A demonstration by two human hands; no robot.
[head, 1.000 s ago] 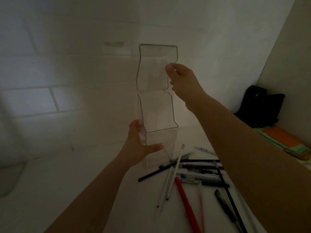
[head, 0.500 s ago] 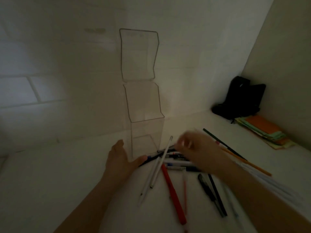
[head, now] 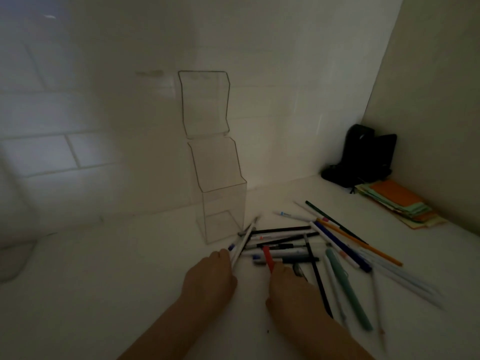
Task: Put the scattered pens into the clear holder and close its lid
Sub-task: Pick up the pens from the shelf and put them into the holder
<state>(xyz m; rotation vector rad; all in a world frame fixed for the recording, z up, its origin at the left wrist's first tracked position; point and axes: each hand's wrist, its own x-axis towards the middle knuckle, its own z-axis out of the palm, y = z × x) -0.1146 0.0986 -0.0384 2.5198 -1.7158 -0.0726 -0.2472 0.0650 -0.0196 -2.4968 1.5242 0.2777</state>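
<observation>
The clear holder (head: 220,203) stands upright on the white table, empty, with its hinged lid (head: 205,102) flipped up against the wall. A heap of scattered pens (head: 291,245) lies just right of its base. My left hand (head: 210,279) rests on the table below the holder, its fingers closed on the lower end of a white pen (head: 244,240). My right hand (head: 288,287) sits beside it, fingers closed over the lower part of a red pen (head: 267,258). A green pen (head: 345,281) and a blue pen (head: 342,248) lie further right.
A black object (head: 363,157) stands in the far right corner. A stack of orange and green papers (head: 397,203) lies in front of it along the right wall. The tiled wall rises just behind the holder. The scene is dim.
My left hand has left the holder's base and come down onto the white pen. My right hand has dropped from the lid, via the heap, onto the red pen. The view shifted.
</observation>
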